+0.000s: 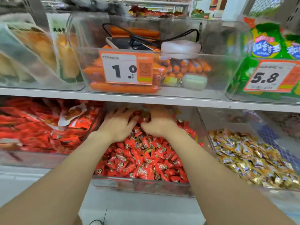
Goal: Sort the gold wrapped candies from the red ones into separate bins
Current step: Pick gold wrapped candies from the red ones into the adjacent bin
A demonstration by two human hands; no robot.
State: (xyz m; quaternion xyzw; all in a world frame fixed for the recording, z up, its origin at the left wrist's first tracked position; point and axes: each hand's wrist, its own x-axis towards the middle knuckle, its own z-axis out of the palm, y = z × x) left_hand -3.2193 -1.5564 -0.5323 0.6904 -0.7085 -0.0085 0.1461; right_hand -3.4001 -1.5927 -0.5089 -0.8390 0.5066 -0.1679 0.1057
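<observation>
Red candies [142,159] are filling the clear middle bin [146,186], where the left hand [118,125] is pressing spread fingers into the pile beside the right hand [159,124], whose curled fingers are hiding any hold, while gold candies [253,159] are lying in the right bin [227,120].

A single head-worn wide-angle camera faces forward and slightly down, close to a store shelf [146,99]. The middle bin [146,187] of the lower tier lies centred just below it, and the frame edges blur.
</observation>
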